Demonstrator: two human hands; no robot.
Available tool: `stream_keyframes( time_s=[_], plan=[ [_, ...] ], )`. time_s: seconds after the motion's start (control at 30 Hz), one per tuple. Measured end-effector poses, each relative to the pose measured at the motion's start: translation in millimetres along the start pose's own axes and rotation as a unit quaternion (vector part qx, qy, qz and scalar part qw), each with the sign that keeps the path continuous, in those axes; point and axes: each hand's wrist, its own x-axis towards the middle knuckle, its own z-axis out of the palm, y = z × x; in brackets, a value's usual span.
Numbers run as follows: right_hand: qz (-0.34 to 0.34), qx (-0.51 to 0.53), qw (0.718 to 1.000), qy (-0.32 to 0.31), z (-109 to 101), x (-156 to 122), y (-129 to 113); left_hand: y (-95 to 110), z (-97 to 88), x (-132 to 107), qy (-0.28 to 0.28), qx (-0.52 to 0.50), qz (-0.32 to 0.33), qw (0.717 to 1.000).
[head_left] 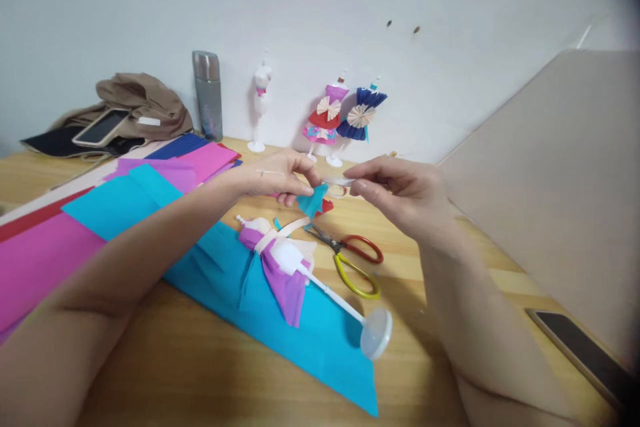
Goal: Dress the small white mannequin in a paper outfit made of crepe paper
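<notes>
On the far left of the wooden table [200,373], a phone [101,127] lies on a heap of brown cloth [143,97]. Next come sheets of pink paper [45,263] and other bright colors, partly behind the left arm. A gray bottle [209,107] stands by the wall. Then there is a bare white doll stand [260,110], standing up. The left hand [283,173] pinches a small blue paper piece [313,201]. Below it, a doll stand in purple [285,255] lies tipped over on a long blue sheet [325,360]. Farther back, two dressed doll stands [325,117] are upright, side by side. The scissors [345,247] lie open on the table. The right hand [403,190] pinches a thin white piece [340,181], close to the blue piece; it is too blurry to name. Another phone [583,353] lies far right.
</notes>
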Motion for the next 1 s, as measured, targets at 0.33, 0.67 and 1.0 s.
stream_keyframes(
  time_s=[0.33, 0.67, 1.0],
  plan=[
    [0.012, 0.006, 1.0, -0.005, -1, 1, 4, -2, -3.0, 3, -0.017, -0.023, 0.04, 0.999],
    [0.026, 0.003, 1.0, -0.007, -2, 2, 5, 4, 4.3, 1, -0.01, 0.007, 0.045, 0.999],
    [0.034, 0.001, 0.999, -0.019, -4, 4, 4, 14, 10.3, 2, 0.076, -0.021, -0.04, 0.996]
  ],
)
